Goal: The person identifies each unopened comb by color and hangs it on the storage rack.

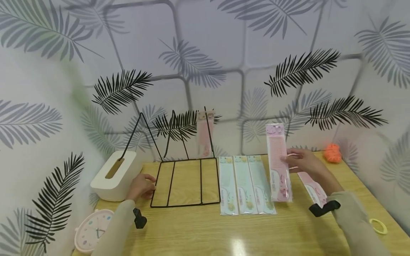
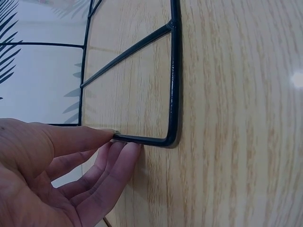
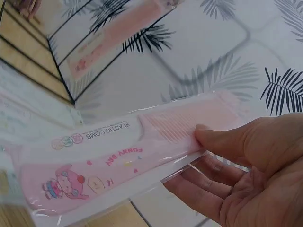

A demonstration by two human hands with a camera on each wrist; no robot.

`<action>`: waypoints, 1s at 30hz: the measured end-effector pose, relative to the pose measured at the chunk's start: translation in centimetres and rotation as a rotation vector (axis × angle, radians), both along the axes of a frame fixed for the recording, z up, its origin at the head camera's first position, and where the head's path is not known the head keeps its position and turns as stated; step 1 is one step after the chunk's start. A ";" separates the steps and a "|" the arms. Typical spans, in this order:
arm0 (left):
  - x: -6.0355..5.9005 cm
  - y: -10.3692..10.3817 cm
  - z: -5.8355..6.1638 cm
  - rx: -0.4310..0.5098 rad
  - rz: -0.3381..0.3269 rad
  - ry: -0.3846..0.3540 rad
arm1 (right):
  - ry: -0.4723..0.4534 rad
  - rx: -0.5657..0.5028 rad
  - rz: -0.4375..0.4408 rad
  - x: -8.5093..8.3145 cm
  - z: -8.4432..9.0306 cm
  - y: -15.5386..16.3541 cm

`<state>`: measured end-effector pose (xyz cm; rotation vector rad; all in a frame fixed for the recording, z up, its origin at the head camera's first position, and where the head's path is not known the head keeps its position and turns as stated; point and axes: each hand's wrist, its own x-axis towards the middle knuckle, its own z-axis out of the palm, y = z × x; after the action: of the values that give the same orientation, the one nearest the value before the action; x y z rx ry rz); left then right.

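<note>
My right hand pinches a pink packaged plastic comb by its side, raised above the table. In the right wrist view the thumb lies on the clear wrapper of that comb. At the left, my left hand grips the side wire of a black wire rack lying on the table; the left wrist view shows thumb and fingertips on the rack's wire. Another pink packaged comb leans upright at the rack's back. Three green packaged combs lie side by side right of the rack.
One more pink package lies partly beneath the right forearm. A white tissue box and a pink round clock stand at the left. An orange bundle and a yellow ring are at the right. A patterned wall covering backs the table.
</note>
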<state>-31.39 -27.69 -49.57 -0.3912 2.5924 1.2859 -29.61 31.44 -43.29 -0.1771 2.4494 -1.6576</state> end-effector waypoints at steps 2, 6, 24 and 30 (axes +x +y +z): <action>-0.1 0.0 0.1 -0.003 0.004 0.001 | 0.018 -0.047 0.016 0.4 0.2 -0.9; 0.0 0.1 0.4 -0.010 0.002 0.010 | 0.070 -0.091 0.068 1.2 0.7 -3.0; 0.1 0.2 0.0 -0.033 0.020 -0.011 | 0.238 -0.161 0.303 5.4 2.4 -12.6; 0.0 0.2 0.1 -0.042 0.019 -0.011 | 0.312 -0.226 0.350 5.8 2.0 -13.8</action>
<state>-31.35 -27.53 -49.44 -0.4302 2.6162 1.2341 -23.84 17.60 -41.29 -0.9010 2.2451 -1.8469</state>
